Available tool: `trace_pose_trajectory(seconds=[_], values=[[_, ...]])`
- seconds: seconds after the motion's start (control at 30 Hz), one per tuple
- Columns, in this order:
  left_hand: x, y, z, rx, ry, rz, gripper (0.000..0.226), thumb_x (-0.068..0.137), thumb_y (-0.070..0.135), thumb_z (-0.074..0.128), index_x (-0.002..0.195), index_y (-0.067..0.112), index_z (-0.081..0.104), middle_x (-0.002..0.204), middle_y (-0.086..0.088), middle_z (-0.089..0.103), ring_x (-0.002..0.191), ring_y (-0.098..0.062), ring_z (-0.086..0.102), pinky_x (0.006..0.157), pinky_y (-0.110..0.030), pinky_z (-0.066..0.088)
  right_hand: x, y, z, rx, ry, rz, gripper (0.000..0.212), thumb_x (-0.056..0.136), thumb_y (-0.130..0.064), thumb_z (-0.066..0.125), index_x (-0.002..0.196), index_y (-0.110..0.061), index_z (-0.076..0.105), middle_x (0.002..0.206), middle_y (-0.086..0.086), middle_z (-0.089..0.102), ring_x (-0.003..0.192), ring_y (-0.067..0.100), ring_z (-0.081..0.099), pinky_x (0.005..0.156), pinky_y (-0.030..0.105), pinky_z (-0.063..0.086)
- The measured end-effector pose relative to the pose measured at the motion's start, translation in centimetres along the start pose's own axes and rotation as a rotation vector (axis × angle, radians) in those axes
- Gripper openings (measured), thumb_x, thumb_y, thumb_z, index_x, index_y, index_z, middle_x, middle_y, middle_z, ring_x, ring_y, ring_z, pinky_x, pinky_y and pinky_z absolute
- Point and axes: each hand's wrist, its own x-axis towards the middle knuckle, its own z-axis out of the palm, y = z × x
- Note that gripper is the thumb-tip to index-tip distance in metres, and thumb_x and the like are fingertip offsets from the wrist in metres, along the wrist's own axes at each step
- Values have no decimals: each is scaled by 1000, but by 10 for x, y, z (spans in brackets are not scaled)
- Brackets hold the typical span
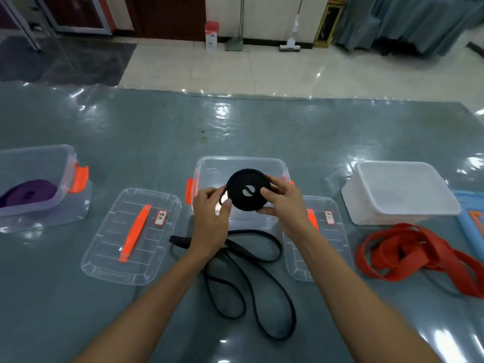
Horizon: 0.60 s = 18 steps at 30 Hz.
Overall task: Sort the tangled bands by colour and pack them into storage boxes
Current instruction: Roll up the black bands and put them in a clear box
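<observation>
Both hands are raised over the middle of the table (131,132), and together they hold one coiled black band (247,189), wound into a flat disc with a small hole in its centre. The right hand (284,203) clamps the right edge of the disc between thumb and curled fingers. The left hand (212,216) pinches the lower left edge, where a short free end of the band curls out. The coil hangs above the middle clear box (241,166), which has orange latches and stands open.

Three boxes are on the table. The left clear box (65,163) contains one coiled purple band (28,192). The white box (398,189) stands at the right, also open.

Two clear lids lie flat, each with one orange handle and one small label. One lid (131,237) is between the left and middle boxes; the second lid (318,237) is just right of the middle box, partly under the right forearm. A blue lid (468,213) is cut by the right edge.

Loose black bands (262,289) lie in loops on the table under the arms; their number cannot be counted. A tangle of red bands (408,252) lies in front of the white box.
</observation>
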Motion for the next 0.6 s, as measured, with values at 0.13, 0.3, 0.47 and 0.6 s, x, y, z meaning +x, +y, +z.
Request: trace_pose_trajectory(seconds=[0.13, 0.3, 0.47, 0.6], values=[[48, -10, 4, 157, -164, -65, 28, 91, 27, 54, 114, 23, 72, 95, -1, 67, 89, -15, 66, 87, -39, 55, 46, 12, -2, -128, -30, 18, 41, 95, -2, 61, 135, -10, 59, 124, 12, 65, 106, 29, 67, 68, 39, 63], [98, -20, 5, 267, -351, -344, 31, 91, 10, 55, 115, 22, 72, 84, 3, 76, 85, -18, 70, 80, -33, 53, 100, 35, 14, -187, -110, 130, 41, 95, -2, 60, 135, -11, 56, 122, 18, 63, 101, 34, 67, 59, 35, 60], [122, -39, 17, 331, -411, -463, 51, 82, 0, 56, 132, 12, 59, 114, -9, 70, 99, -31, 68, 77, -35, 53, 135, 65, 29, -329, -157, 270, 36, 94, 1, 58, 127, -13, 57, 111, 20, 63, 99, 42, 67, 72, 56, 61], [132, -55, 27, 427, -509, -511, 38, 78, -2, 56, 113, 9, 65, 102, -13, 72, 95, -31, 68, 77, -37, 58, 154, 84, 33, -426, -181, 315, 31, 90, 1, 60, 111, -22, 56, 112, 22, 62, 99, 42, 67, 73, 59, 60]])
